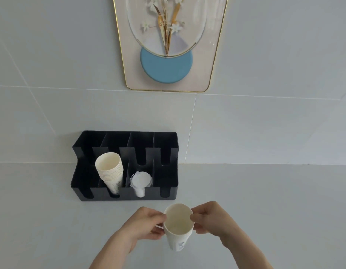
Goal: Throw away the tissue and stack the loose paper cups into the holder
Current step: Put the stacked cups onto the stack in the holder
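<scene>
A white paper cup [178, 226] is held upright above the counter, its mouth facing me. My left hand [146, 224] grips its left side and rim, and my right hand [209, 218] pinches the right rim. Behind it stands a black compartment holder [127, 193] against the wall. A leaning stack of paper cups [110, 171] fills its second slot from the left. Clear plastic lids [140, 181] sit in the third slot. No tissue is in view.
The pale counter [265, 200] stretches to the right and left of the holder. A tiled wall rises behind it, carrying a gold-framed picture [168, 45] of flowers above the holder.
</scene>
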`<state>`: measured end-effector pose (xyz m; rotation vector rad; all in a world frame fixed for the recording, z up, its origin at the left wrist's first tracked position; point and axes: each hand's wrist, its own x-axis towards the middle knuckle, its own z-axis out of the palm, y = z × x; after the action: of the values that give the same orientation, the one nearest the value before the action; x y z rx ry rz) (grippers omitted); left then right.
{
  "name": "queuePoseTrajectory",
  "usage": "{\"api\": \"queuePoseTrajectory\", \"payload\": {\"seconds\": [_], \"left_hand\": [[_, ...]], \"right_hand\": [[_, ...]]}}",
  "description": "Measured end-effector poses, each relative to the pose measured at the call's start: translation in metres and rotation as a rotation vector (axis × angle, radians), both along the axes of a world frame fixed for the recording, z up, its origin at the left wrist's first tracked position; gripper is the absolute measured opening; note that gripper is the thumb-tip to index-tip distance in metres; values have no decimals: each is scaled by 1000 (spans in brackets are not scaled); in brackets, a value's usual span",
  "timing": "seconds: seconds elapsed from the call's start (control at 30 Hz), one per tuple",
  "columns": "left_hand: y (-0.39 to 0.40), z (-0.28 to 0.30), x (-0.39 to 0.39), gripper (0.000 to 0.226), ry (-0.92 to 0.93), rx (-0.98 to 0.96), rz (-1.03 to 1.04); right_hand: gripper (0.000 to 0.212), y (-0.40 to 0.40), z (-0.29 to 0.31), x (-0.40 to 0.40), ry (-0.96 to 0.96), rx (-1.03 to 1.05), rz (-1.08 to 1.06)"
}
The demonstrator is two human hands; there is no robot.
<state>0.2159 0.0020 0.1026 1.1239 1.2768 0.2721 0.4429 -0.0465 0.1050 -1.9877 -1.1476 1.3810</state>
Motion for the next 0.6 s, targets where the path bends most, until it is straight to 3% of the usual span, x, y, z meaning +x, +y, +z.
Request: {"api": "queuePoseTrajectory", "payload": {"seconds": [0.6], "left_hand": [[156, 154, -157, 29, -145, 302, 299]], "right_hand": [[18, 178, 170, -160, 41, 349, 52]]}}
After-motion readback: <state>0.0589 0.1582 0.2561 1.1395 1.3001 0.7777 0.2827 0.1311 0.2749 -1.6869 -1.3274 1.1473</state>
